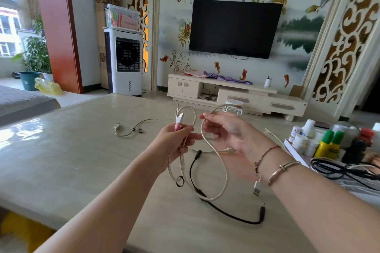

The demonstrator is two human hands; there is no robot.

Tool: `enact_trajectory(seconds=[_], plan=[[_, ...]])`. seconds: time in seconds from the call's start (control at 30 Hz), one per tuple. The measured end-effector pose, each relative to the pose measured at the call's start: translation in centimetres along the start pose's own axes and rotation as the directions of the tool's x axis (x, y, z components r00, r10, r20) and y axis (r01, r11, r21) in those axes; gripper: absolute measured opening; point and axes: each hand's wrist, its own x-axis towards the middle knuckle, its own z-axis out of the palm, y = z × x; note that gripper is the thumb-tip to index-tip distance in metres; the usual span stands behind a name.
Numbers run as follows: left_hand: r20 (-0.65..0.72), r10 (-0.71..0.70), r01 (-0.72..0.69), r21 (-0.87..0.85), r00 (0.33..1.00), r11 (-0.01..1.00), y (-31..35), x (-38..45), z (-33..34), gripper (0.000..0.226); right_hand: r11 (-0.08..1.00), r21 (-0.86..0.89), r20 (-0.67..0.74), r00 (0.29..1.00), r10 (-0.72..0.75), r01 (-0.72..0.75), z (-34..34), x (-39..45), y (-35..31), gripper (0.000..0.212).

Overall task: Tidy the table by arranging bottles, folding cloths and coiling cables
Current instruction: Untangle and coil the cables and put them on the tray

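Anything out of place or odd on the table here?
Only untidy cables, no spill or damage. A black cable and a thin pale cable sprawl uncoiled on the table. The hands, left and right, hold a braided cable half-looped.

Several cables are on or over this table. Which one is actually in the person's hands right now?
The braided white cable: the left hand grips its gathered loops, the right hand feeds more. The black cable and thin beige cable lie untouched.
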Motion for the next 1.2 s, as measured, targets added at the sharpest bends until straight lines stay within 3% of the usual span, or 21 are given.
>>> enact_trajectory(seconds=[0.13,0.2,0.4,0.47,0.63,0.73,0.87,0.97,1.03,1.1,1.2], plan=[[0.039,0.004,-0.003,-0.024,0.999,1.000,-0.1,0.0,0.3,0.039,0.983,0.176,-0.040,0.998,-0.038,0.044,-0.2,0.4,0.0,0.012],[0.066,-0.012,0.016,-0.057,0.998,0.998,0.1,-0.1,0.4,0.038,0.976,0.192,-0.079,0.993,-0.084,0.098,-0.1,0.4,0.1,0.015],[0.118,-0.097,0.101,-0.024,0.988,0.995,0.4,-0.3,0.7,0.056,0.940,0.030,-0.265,0.909,-0.320,0.340,0.3,0.4,0.9,0.011],[0.130,-0.105,0.116,-0.076,0.986,0.990,0.3,-0.3,0.8,0.052,0.936,-0.019,-0.290,0.894,-0.341,0.351,0.4,0.5,1.2,0.011],[0.196,-0.109,0.128,-0.088,0.975,0.988,0.3,-0.4,0.6,0.017,0.924,-0.069,-0.330,0.866,-0.376,0.375,0.2,0.7,1.9,0.008],[0.233,-0.147,0.181,-0.133,0.961,0.974,0.3,-0.4,0.7,0.028,0.907,-0.080,-0.364,0.835,-0.412,0.413,0.2,1.0,2.0,0.006],[0.272,-0.185,0.250,-0.226,0.944,0.941,0.5,-0.3,0.6,0.034,0.841,-0.188,-0.348,0.767,-0.539,0.506,0.2,1.2,2.2,0.006],[0.249,-0.179,0.213,-0.113,0.952,0.971,0.3,-0.3,0.6,0.040,0.801,-0.250,-0.326,0.732,-0.598,0.543,0.0,1.1,2.4,0.010],[0.240,-0.145,0.166,-0.071,0.960,0.984,-0.1,-0.3,0.8,0.028,0.777,-0.304,-0.294,0.721,-0.627,0.552,-0.1,1.1,2.5,0.009],[0.192,-0.136,0.151,-0.062,0.972,0.987,-0.4,-0.3,1.0,0.019,0.759,-0.353,-0.255,0.724,-0.640,0.547,-0.2,1.0,2.6,0.010],[0.114,-0.122,0.123,0.000,0.986,0.992,-0.5,0.0,0.7,0.020,0.814,-0.232,-0.176,0.800,-0.574,0.533,-0.2,0.1,2.6,0.015]])
